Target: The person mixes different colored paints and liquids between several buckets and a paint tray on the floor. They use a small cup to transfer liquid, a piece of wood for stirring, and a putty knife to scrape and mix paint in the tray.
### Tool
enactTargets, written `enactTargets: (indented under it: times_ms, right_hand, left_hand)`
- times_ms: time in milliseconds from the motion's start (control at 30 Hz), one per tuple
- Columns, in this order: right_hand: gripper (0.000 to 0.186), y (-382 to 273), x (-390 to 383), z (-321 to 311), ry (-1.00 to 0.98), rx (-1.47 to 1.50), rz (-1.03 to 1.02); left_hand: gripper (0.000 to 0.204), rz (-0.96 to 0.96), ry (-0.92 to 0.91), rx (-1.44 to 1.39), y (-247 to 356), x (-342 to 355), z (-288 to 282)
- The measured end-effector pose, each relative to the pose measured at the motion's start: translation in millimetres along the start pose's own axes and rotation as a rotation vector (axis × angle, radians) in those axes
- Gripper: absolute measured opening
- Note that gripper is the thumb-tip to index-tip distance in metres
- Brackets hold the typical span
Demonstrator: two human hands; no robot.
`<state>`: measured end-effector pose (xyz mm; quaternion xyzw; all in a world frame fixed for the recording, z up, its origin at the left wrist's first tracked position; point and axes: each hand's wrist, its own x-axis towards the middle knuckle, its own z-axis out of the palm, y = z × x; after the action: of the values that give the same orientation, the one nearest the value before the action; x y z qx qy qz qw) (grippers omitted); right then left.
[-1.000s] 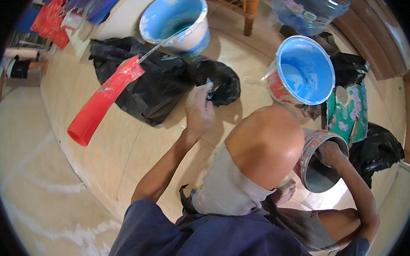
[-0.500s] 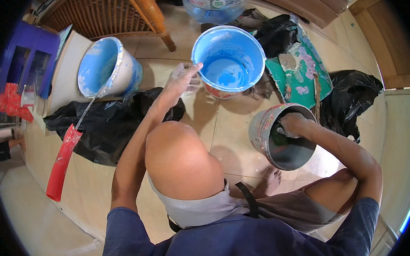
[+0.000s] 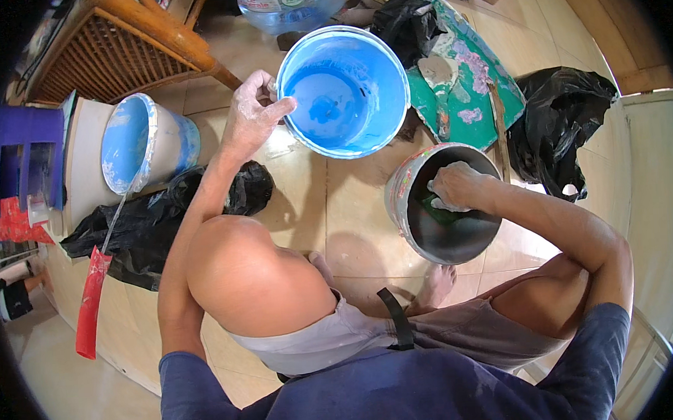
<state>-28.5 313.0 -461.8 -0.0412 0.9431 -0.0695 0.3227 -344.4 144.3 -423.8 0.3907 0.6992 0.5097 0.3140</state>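
My left hand (image 3: 259, 111), dusted with pale residue, grips the left rim of a blue-lined bucket (image 3: 388, 85), thumb over the edge and fingers outside. The bucket's mouth faces me, and whitish-blue smears coat its inside. Whether its base touches the floor is hidden. Inside a grey bucket (image 3: 400, 210), tilted toward me at the right, is my right hand (image 3: 457, 188). Its fingers are curled against a dark green piece (image 3: 441, 210), mostly covered by the hand, its kind unclear. My bare foot (image 3: 435, 285) is just below the grey bucket.
At left, another blue-lined bucket (image 3: 188, 142) lies tipped, with a red-handled tool (image 3: 94, 302) across its rim. Black plastic bags (image 3: 136, 232) (image 3: 564, 126) lie on both sides. Beyond are a paint-smeared green board (image 3: 492, 122), a clear water jug (image 3: 292, 11) and a wooden chair (image 3: 127, 57).
The view has shifted, moving most things leftward. My left hand has turned, its thumb now plainly over the rim. The blue-lined bucket's outer front no longer shows. My right hand stays in the grey bucket.
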Motion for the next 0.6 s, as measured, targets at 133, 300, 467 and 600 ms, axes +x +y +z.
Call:
enactTargets:
  times_ms: [133,300,467,600]
  right_hand:
    - [0.024,-0.9,2.1,2.9,0.038,-0.042,-0.039]
    - [0.021,-4.7,1.2,2.7,0.029,-0.047,-0.021]
    - [0.02,-7.8,4.0,3.7,0.009,-0.062,-0.068]
    - [0.017,-18.1,11.9,3.2,-0.051,-0.226,-0.16]
  left_hand:
    - [0.026,0.092,-0.187,0.111,26.0,10.8,4.2]
    - [0.025,0.116,-0.382,0.4,56.0,30.8,15.3]
    - [0.026,0.091,-0.485,0.588,76.8,48.2,34.7]
    - [0.024,-0.023,-0.458,0.43,73.1,45.8,34.6]
